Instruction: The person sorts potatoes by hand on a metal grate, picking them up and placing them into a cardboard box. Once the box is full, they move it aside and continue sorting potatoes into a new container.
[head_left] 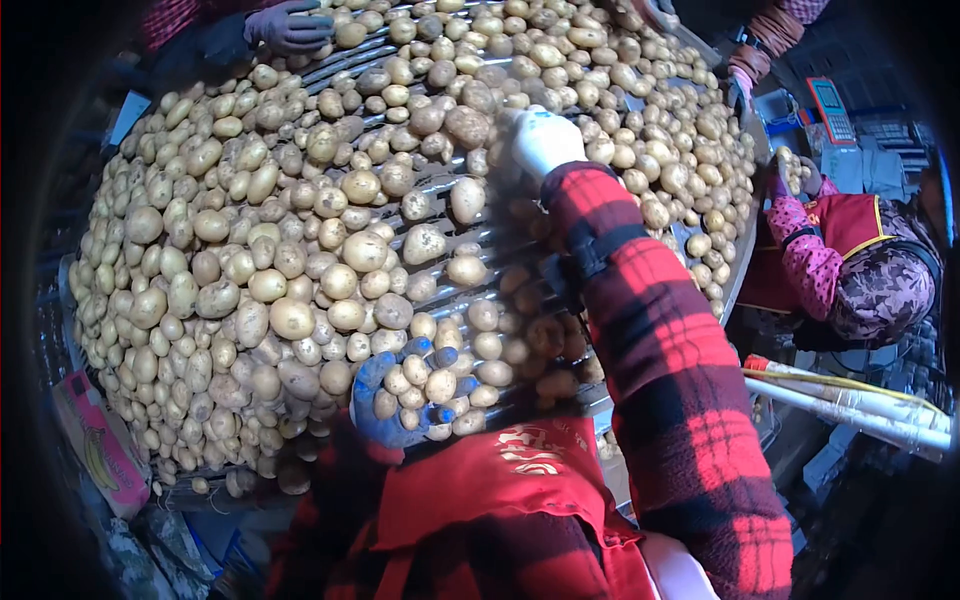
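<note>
My left hand (375, 405), in a blue glove, is palm up with its fingers curled round several small potatoes (415, 382). It rests at the near edge of a big heap of potatoes (265, 285). Farther out, my right hand (545, 140), in a white glove, reaches over the heap beside some larger brownish potatoes (466, 127). Its fingertips are blurred and turned away, so whether it grips anything cannot be seen. Between my hands, slatted bars (440, 205) of the sorting surface show through, with loose potatoes lying on them.
Another person's gloved hand (290, 27) touches the heap at the far left. A person in a camouflage cap (885, 290) holds potatoes at right. There are also a calculator-like device (832, 110), white tubes (860, 400) and a pink banana box (100, 440).
</note>
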